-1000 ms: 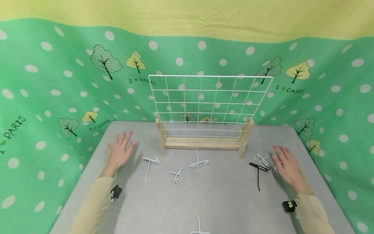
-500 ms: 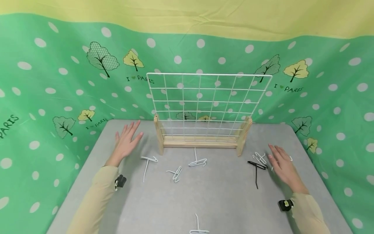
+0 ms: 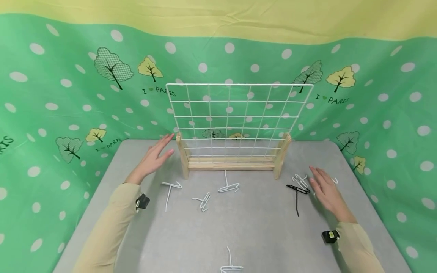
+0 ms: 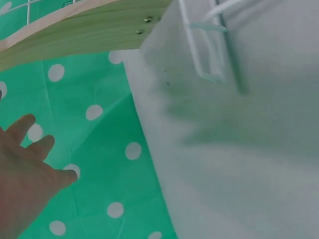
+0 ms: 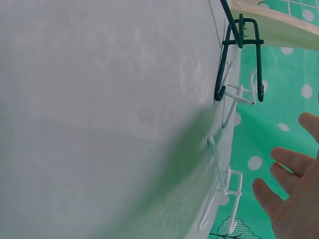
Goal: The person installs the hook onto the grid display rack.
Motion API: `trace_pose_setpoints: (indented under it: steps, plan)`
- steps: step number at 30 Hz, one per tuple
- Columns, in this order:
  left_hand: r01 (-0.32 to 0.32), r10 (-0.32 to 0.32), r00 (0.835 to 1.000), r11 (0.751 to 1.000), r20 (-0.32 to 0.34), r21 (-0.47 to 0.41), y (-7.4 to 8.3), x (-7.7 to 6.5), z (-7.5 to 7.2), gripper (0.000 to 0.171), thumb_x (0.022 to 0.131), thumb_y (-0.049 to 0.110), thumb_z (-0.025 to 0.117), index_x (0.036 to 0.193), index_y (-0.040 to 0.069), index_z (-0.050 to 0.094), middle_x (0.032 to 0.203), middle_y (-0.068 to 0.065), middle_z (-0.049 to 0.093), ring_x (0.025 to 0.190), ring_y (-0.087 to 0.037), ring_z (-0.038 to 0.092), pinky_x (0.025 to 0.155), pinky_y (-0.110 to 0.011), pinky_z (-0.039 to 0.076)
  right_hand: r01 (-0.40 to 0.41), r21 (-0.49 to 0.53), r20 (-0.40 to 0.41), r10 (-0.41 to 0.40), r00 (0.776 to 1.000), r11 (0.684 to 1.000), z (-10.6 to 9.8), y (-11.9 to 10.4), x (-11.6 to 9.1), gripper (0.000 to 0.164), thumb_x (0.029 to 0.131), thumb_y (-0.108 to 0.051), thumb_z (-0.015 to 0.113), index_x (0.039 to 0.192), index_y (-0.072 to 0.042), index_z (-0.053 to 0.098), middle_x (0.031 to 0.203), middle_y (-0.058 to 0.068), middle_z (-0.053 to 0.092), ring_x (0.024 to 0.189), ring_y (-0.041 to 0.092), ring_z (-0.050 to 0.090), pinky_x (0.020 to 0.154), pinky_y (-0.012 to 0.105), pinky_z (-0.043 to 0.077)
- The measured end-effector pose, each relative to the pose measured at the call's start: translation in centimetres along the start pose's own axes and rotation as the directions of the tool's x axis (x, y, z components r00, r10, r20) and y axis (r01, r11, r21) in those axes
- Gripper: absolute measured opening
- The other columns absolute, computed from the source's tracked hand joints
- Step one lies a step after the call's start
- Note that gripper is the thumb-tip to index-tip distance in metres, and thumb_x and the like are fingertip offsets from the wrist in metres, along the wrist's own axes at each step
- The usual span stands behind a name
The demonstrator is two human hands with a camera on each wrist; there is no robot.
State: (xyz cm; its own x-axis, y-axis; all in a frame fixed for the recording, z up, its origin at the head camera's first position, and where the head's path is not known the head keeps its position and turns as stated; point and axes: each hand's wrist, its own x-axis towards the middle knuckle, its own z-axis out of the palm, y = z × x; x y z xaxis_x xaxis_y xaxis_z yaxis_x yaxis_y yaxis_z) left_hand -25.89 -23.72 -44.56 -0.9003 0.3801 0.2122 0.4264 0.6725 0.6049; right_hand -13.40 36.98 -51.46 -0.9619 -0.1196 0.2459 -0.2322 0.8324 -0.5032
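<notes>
My left hand [image 3: 152,159] is held with its fingers straight beside the left wooden leg of the rack, holding nothing. My right hand [image 3: 328,193], also with extended fingers and holding nothing, hovers over the table's right side, partly covering a white wire hook [image 5: 234,194]. Just left of those fingers lie a black wire hook [image 3: 297,201] and another white hook [image 3: 301,182], overlapping in the head view. A white wire grid panel [image 3: 239,84] stands upright in a wooden base [image 3: 232,167]. The left hand's nearest hook is a white one [image 3: 168,197] with a long stem.
More white hooks lie on the grey table [image 3: 259,227]: one by the rack's base [image 3: 229,187], one left of centre [image 3: 205,202], one at the front edge of view [image 3: 230,268]. A green dotted cloth [image 3: 375,113] surrounds the table's back and sides.
My left hand has moved right and forward toward the rack's left leg, turning more sideways. The right hand has shifted slightly left toward the hooks. The head view has shifted a little.
</notes>
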Motion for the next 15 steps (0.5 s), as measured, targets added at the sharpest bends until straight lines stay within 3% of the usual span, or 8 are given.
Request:
trace_pose_setpoints:
  steps: [6, 11, 15]
  plan:
    - [-0.074, 0.074, 0.997, 0.995, 0.004, -0.067, 0.6, 1.4, -0.5, 0.063, 0.1, 0.033, 0.052, 0.155, 0.019, 0.022, 0.156, -0.016, 0.021, 0.141, -0.04, 0.019, 0.111, -0.065, 0.013, 0.008, -0.005, -0.019, -0.008, 1.0, 1.0, 0.2, 0.1, 0.0, 0.048, 0.105, -0.022, 0.038, 0.151, -0.008, 0.03, 0.144, 0.035, 0.03, 0.131, 0.055, 0.025, 0.103, 0.074, 0.019]
    - [-0.035, 0.036, 0.999, 0.992, 0.008, -0.117, 1.1, 2.1, -0.6, 0.061, 0.101, 0.034, 0.052, 0.154, 0.019, 0.026, 0.156, -0.015, 0.024, 0.14, -0.039, 0.022, 0.113, -0.062, 0.013, 0.009, 0.015, -0.027, -0.009, 1.0, 1.0, 0.2, 0.4, -0.4, 0.047, 0.105, -0.02, 0.038, 0.15, -0.005, 0.031, 0.143, 0.036, 0.03, 0.13, 0.055, 0.027, 0.103, 0.072, 0.02]
    - [0.006, -0.003, 1.0, 0.989, 0.022, -0.15, 1.5, 2.3, -0.5, 0.06, 0.1, 0.032, 0.053, 0.153, 0.017, 0.028, 0.156, -0.014, 0.024, 0.136, -0.041, 0.03, 0.111, -0.061, 0.022, 0.016, 0.036, -0.044, -0.014, 0.999, 0.999, -0.1, 0.7, -0.6, 0.047, 0.105, -0.018, 0.037, 0.15, -0.004, 0.031, 0.143, 0.035, 0.032, 0.129, 0.056, 0.027, 0.107, 0.069, 0.018]
